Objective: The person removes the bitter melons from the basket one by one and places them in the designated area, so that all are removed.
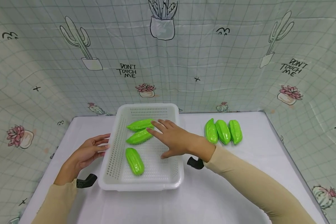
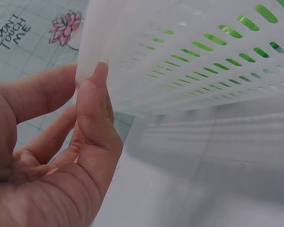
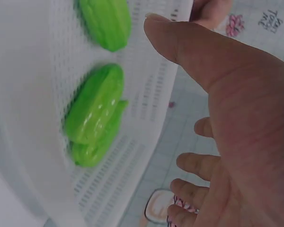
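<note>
A white perforated plastic basket (image 1: pixel 141 186) stands on the table with three glossy green ridged gourds inside. Two gourds (image 1: pixel 139 137) lie side by side towards the back, and one gourd (image 1: pixel 134 161) lies nearer the front left. My left hand (image 1: pixel 88 151) is at the basket's left side; in the left wrist view its thumb and a finger pinch the rim lip. Over the basket's right half, my right hand (image 1: pixel 173 139) hovers with spread fingers and nothing in them. Its fingertips overlap the two rear gourds. In the right wrist view, the gourds (image 3: pixel 97 111) lie clear of the thumb.
To the right of the basket, three more green gourds (image 1: pixel 223 132) lie in a row on the white table (image 1: pixel 226 193). A printed grid cloth (image 1: pixel 168 71) hangs behind and along both sides. A black camera mount (image 1: pixel 86 181) sits at each wrist.
</note>
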Demonstrator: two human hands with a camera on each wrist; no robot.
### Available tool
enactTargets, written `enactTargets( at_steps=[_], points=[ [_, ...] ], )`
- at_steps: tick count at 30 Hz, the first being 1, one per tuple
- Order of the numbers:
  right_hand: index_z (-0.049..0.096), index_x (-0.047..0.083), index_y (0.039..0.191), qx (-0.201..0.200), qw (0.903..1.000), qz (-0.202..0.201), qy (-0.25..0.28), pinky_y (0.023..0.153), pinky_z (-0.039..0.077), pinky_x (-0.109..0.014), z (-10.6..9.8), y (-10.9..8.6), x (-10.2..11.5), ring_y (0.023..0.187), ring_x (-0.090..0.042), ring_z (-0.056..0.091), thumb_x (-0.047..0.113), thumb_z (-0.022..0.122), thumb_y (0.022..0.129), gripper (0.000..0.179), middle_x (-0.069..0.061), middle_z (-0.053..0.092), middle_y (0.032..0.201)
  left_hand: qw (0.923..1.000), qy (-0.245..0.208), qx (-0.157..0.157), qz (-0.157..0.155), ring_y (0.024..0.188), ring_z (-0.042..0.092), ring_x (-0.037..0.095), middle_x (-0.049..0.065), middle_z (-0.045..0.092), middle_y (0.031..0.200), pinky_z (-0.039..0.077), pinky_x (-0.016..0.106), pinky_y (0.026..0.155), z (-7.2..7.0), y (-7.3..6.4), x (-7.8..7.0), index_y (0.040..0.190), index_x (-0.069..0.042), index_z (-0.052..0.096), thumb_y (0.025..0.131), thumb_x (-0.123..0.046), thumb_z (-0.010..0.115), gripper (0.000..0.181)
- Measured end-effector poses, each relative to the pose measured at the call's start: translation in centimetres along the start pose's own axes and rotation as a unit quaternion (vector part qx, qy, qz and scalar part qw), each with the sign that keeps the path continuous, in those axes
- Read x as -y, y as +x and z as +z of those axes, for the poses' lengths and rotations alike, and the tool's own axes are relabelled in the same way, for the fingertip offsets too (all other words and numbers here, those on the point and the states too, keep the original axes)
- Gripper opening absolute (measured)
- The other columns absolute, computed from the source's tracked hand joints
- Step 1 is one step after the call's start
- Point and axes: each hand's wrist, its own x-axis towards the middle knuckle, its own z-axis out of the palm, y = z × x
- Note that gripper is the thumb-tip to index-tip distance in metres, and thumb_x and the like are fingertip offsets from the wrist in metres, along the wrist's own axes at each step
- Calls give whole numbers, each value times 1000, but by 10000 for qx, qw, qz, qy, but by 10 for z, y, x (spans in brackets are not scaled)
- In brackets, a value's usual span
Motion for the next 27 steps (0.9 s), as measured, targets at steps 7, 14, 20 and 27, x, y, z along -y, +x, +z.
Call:
enactTargets(
  at_steps=[7, 14, 20, 27],
  points=[
    [20, 15, 170, 277, 9994, -11, -199, 131, 14, -49, 8, 24, 16, 162, -37, 14, 54, 83, 89, 111, -15, 15, 176, 10000, -28, 10, 19, 98, 67, 6, -10, 63, 120, 56, 22, 77, 0, 0, 0, 164, 8, 22, 105, -5, 65, 74],
    [17, 18, 171, 592, 9979, 6, -258, 131, 14, -49, 13, 42, 32, 163, -34, 13, 58, 82, 88, 113, -11, 14, 177, 10000, -82, 23, 26, 99, 68, 6, -9, 62, 120, 57, 22, 78, -1, 0, 1, 164, 8, 21, 105, -4, 64, 74],
    [16, 21, 172, 771, 9958, -44, -487, 131, 16, -47, 20, 57, 43, 163, -32, 15, 63, 81, 86, 115, -9, 15, 177, 9999, -71, 45, 57, 102, 68, 5, -10, 61, 122, 57, 22, 81, -1, 1, 2, 164, 8, 20, 106, -4, 63, 74],
    [19, 22, 171, 936, 9940, -56, -564, 131, 17, -46, 30, 71, 53, 163, -31, 17, 64, 83, 84, 116, -8, 19, 176, 10000, 37, 17, 57, 102, 68, 5, -4, 58, 127, 57, 23, 82, -1, 1, 2, 165, 8, 20, 106, -4, 62, 73]
  ],
)
